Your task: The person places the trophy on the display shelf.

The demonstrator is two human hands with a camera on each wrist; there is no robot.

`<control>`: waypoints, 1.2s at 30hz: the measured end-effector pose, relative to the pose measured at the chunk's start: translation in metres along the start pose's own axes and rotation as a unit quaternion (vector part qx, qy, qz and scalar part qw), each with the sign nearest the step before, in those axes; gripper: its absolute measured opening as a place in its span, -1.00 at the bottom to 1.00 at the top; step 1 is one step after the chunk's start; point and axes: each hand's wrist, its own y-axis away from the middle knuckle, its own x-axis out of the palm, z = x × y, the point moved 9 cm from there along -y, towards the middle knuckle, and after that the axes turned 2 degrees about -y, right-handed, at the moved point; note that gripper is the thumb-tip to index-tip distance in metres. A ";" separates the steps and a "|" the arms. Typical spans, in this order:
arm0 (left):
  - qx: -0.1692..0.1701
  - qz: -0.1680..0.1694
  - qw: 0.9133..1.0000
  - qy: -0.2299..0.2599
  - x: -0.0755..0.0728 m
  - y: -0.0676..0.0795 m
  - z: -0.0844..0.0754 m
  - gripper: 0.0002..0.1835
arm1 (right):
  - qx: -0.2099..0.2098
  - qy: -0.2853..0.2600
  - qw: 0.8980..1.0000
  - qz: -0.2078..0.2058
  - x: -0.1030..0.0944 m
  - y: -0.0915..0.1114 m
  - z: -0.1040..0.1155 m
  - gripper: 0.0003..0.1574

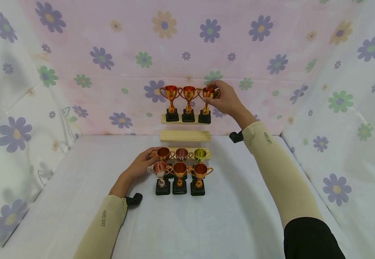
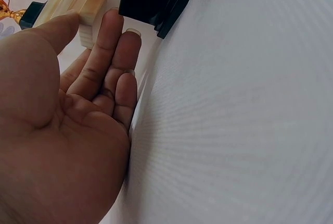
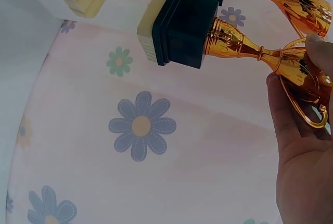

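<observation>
My right hand holds a gold trophy cup by its bowl, thumb on one side and fingers on the other. This cup's black base touches the right end of the top wooden step. Beside it on that step stand two more gold trophies. Low at the left, my left hand is at the end of the stepped wooden stand, its fingers extended and its thumb tip against the wood. A black trophy base is just beyond those fingertips.
On the lowest step is a row with an orange-gold trophy, a pinkish one and a yellow-gold one. In front, a silver-pink trophy and two gold ones stand on the white tablecloth. The middle step shows bare wood.
</observation>
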 end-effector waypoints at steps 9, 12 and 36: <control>-0.006 -0.006 1.000 -0.015 -0.002 0.002 -0.002 -0.50 | 0.005 0.001 1.000 0.005 0.002 -0.004 -0.001 -0.27; -0.007 -0.004 1.000 -0.015 -0.001 0.003 -0.003 -0.50 | 0.008 0.002 1.000 0.005 0.003 -0.004 -0.002 -0.27; 0.010 0.001 1.000 -0.010 0.000 0.002 -0.003 -0.50 | -0.070 -0.073 0.990 -0.099 -0.011 0.036 -0.009 -0.16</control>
